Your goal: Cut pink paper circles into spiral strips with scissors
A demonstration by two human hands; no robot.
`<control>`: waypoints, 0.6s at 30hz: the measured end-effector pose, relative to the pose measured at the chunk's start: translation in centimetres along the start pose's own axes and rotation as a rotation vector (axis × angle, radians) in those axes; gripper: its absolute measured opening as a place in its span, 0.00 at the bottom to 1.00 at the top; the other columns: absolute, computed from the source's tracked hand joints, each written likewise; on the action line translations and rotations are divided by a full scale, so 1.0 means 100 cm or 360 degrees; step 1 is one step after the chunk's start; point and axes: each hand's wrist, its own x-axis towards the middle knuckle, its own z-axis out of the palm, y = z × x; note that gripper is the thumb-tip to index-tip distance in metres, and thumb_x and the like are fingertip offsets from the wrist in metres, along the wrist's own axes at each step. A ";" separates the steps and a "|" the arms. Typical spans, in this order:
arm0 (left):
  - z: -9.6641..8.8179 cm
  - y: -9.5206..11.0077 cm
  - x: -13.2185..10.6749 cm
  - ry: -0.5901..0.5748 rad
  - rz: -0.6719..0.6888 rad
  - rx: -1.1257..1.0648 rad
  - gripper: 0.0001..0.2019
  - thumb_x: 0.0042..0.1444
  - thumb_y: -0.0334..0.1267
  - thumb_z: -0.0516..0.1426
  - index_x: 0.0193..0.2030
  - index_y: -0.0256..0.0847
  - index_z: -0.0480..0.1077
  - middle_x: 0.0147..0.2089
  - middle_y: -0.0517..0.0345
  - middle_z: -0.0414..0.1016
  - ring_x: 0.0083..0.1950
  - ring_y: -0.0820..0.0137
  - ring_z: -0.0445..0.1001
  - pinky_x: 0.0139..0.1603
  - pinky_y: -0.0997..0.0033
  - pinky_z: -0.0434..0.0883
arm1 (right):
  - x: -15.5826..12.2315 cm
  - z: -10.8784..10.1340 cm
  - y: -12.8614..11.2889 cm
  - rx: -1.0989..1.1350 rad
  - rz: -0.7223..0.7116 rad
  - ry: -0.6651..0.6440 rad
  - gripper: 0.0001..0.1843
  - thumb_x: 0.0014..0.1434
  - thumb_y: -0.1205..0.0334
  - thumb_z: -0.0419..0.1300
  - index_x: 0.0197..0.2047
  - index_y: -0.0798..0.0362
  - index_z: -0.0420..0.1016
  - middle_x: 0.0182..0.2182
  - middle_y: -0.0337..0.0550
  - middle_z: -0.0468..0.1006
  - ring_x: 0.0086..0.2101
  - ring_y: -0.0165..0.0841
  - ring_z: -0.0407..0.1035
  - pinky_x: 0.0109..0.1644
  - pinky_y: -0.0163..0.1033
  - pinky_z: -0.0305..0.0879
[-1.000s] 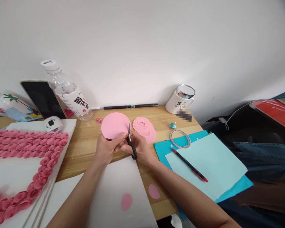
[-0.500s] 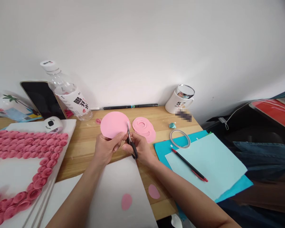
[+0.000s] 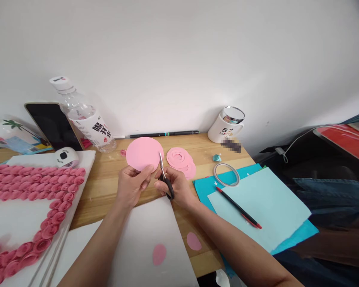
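My left hand [image 3: 133, 183] pinches the lower edge of a round pink paper disc [image 3: 144, 153], thumb on top. In my right hand [image 3: 176, 185] is a pair of scissors with black handles [image 3: 168, 187], its blades at the disc's right edge; whether they bite into the paper I cannot tell. Just right of the disc lies a pile of pink paper spirals [image 3: 179, 161]. Two small pink paper pieces lie nearer me, one pink piece [image 3: 159, 254] on a white sheet [image 3: 137, 235] and another pink piece [image 3: 194, 241] on the wooden table [image 3: 107, 191].
At left, rows of pink paper roses [image 3: 60, 217] cover part of a white board. A water bottle [image 3: 86, 119] and a phone [image 3: 54, 125] lean near the wall. To the right are a mug [image 3: 225, 125], a tape ring [image 3: 226, 174], a pen [image 3: 237, 207] and blue paper [image 3: 269, 199].
The disc and my left hand have shifted slightly up and left, a little away from my right hand. The scissors have barely moved.
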 end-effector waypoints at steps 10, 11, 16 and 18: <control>0.000 -0.005 0.000 0.0009 -0.0051 -0.0007 0.16 0.42 0.39 0.63 0.12 0.36 0.63 0.11 0.65 0.60 0.11 0.83 0.54 0.12 0.78 0.49 | 0.000 0.004 0.009 0.0034 0.0020 -0.0067 0.18 0.43 0.54 0.69 0.31 0.54 0.68 0.16 0.29 0.64 0.17 0.23 0.55 0.21 0.30 0.50; 0.000 -0.005 0.000 0.0020 -0.0048 0.0004 0.16 0.41 0.38 0.63 0.12 0.36 0.63 0.11 0.65 0.60 0.11 0.83 0.53 0.12 0.78 0.49 | 0.000 0.003 0.009 0.0043 0.0021 -0.0066 0.19 0.42 0.54 0.70 0.31 0.54 0.67 0.16 0.29 0.64 0.17 0.22 0.53 0.21 0.30 0.49; 0.002 -0.002 -0.001 -0.0018 -0.0070 0.0058 0.16 0.37 0.35 0.64 0.11 0.37 0.60 0.10 0.67 0.57 0.12 0.84 0.53 0.13 0.78 0.48 | 0.003 0.000 0.002 0.0016 -0.0059 -0.0025 0.24 0.35 0.55 0.73 0.30 0.54 0.66 0.21 0.31 0.66 0.21 0.23 0.54 0.24 0.31 0.49; 0.002 -0.001 -0.001 -0.0028 -0.0070 0.0078 0.17 0.37 0.35 0.64 0.10 0.37 0.60 0.09 0.67 0.56 0.12 0.84 0.52 0.13 0.78 0.49 | 0.004 0.000 0.000 0.0000 -0.0089 -0.0023 0.24 0.35 0.54 0.73 0.30 0.54 0.66 0.22 0.32 0.67 0.22 0.24 0.57 0.26 0.32 0.51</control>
